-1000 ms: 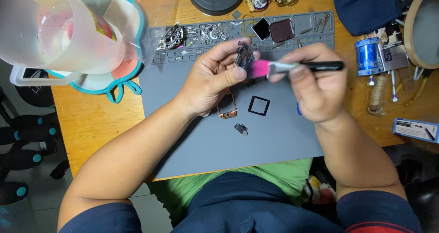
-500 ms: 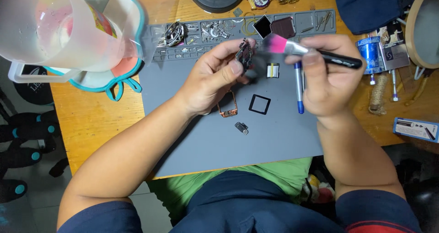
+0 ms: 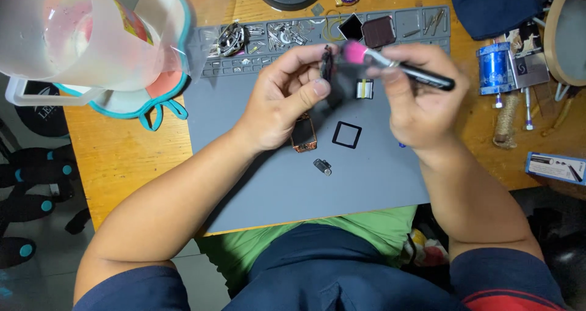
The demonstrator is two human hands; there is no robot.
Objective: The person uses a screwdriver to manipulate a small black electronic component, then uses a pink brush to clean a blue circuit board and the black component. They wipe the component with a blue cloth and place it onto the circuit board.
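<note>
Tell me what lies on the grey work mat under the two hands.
On the grey work mat, below the left hand: a copper-coloured watch case, a black square frame and a small metal part. The right hand hides whatever lies beneath it.

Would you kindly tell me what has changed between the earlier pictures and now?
The right hand swung the pink-tipped brush upward, its tip now over the small dark part pinched in the left hand. Both grips held. The square black frame and the grey mat stayed put.
</note>
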